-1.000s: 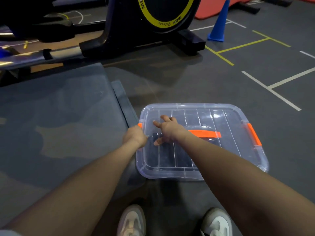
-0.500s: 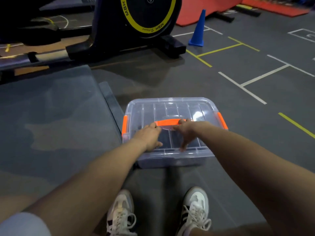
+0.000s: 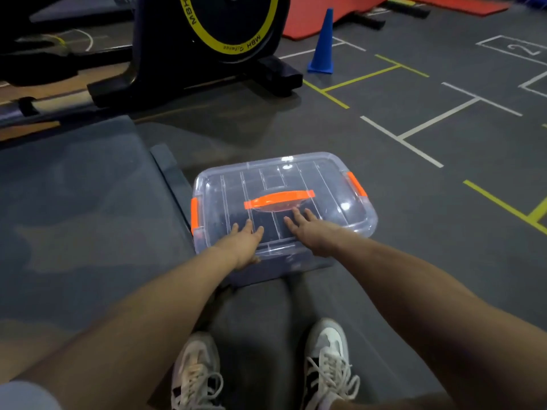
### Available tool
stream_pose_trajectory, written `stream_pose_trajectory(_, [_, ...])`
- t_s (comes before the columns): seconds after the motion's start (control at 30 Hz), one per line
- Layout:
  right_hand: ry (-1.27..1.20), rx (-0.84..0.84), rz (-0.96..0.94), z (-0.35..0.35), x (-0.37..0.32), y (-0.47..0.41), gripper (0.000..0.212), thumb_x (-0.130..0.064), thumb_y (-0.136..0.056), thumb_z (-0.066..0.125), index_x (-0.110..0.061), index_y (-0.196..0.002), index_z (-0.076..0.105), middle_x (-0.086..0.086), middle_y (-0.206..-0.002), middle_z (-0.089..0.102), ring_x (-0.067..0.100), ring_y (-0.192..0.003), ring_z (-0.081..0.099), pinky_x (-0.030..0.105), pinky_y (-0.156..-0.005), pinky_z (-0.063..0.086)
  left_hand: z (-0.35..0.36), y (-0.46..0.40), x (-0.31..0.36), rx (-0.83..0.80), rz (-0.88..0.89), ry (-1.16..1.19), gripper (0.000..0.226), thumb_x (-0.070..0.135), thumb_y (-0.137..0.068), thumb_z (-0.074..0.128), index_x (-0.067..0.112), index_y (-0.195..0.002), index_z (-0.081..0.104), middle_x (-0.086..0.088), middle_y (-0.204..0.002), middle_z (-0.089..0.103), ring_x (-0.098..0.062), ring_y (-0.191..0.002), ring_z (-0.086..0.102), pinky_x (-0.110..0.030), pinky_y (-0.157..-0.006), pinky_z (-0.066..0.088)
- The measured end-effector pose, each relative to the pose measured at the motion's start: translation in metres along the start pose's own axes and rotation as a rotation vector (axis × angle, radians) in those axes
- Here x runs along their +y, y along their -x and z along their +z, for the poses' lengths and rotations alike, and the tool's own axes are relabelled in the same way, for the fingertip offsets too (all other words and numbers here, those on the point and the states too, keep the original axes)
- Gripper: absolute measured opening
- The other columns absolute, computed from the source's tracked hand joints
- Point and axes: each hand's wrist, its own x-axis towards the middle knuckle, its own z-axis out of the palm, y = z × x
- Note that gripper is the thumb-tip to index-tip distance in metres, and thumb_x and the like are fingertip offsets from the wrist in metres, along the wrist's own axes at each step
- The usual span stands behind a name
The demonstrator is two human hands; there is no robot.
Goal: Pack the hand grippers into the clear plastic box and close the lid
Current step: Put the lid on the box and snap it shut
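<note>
Two hands lie flat on the lid (image 3: 296,179) of the box (image 3: 349,223), which sits on the floor (image 3: 414,232) just ahead of the person's shoes (image 3: 327,356). Half a second ago both hands were at the orange handle (image 3: 278,199), fingers bent around its ends; now they are back toward the near edge with fingers straight. The left hand (image 3: 242,247) rests palm down at the near left of the lid, fingers spread and holding nothing. The right hand (image 3: 310,232) lies open too, its fingertips just short of the handle. A second ago the left hand was at the left clip (image 3: 194,211) and the right pressed the lid's middle. The lid is down on the box, and both orange clips sit against the ends. Dark shapes show through the clear plastic, too dim to tell as grippers.

The floor is dark grey, marked with white and yellow lines. A grey mat (image 3: 74,217) lies to the left, its edge just beside the box. Beyond stands a black exercise machine (image 3: 207,39) with a yellow ring on its wheel. A blue cone (image 3: 324,45) stands to its right, and red mats (image 3: 310,16) lie farther back. The view has tipped since a second ago, so more of the far floor shows.
</note>
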Motion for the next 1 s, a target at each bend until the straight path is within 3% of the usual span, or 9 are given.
stream_pose_trajectory(0.3, [-0.090,0.163,0.020,-0.036,0.016,-0.072,0.068,0.000,-0.097,0.031,-0.027,-0.152,0.003,-0.002,-0.161,-0.003,0.028,-0.149,0.008,0.041,-0.116,0.029,-0.035,-0.045,-0.036,0.059,-0.096,0.071,0.076,0.023,-0.091,0.056,0.016,-0.150,0.009,-0.015,-0.158,0.000,-0.039,-0.145,0.008,-0.047,-0.118,0.021])
stream_pose_trajectory(0.43, [-0.062,0.220,-0.003,-0.052,0.025,-0.105,0.065,-0.004,-0.098,0.034,-0.030,-0.152,0.007,-0.003,-0.161,0.003,0.028,-0.148,0.014,0.041,-0.116,0.030,-0.055,-0.059,-0.052,0.080,-0.112,0.109,0.074,0.023,-0.083,0.067,0.008,-0.144,0.029,-0.017,-0.152,0.023,-0.035,-0.139,0.028,-0.041,-0.113,0.030])
stream_pose_trajectory(0.57, [-0.059,0.238,-0.011,-0.061,0.030,-0.127,0.065,-0.005,-0.099,0.036,-0.031,-0.151,0.009,-0.003,-0.161,0.006,0.028,-0.148,0.016,0.042,-0.116,0.030,-0.064,-0.072,-0.060,0.092,-0.133,0.117,0.075,0.019,-0.082,0.068,0.008,-0.145,0.028,-0.016,-0.155,0.018,-0.035,-0.141,0.025,-0.041,-0.115,0.027])
stream_pose_trajectory(0.9, [-0.043,0.224,0.005,-0.065,0.028,-0.136,0.067,-0.006,-0.098,0.040,-0.030,-0.152,0.007,-0.003,-0.161,0.006,0.029,-0.147,0.017,0.042,-0.115,0.030,-0.069,-0.083,-0.066,0.117,-0.108,0.047,0.070,0.028,-0.081,0.069,0.008,-0.139,0.037,-0.015,-0.142,0.038,-0.032,-0.128,0.042,-0.038,-0.108,0.036])
stream_pose_trajectory(1.0, [-0.040,0.180,0.000,-0.078,0.023,-0.135,0.062,-0.011,-0.096,0.045,-0.023,-0.151,0.018,0.005,-0.158,0.019,0.033,-0.141,0.031,0.043,-0.111,0.035,-0.073,-0.083,-0.073,0.099,-0.090,0.030,0.067,0.039,-0.081,0.067,0.011,-0.137,0.041,-0.013,-0.139,0.044,-0.031,-0.125,0.046,-0.039,-0.104,0.041])
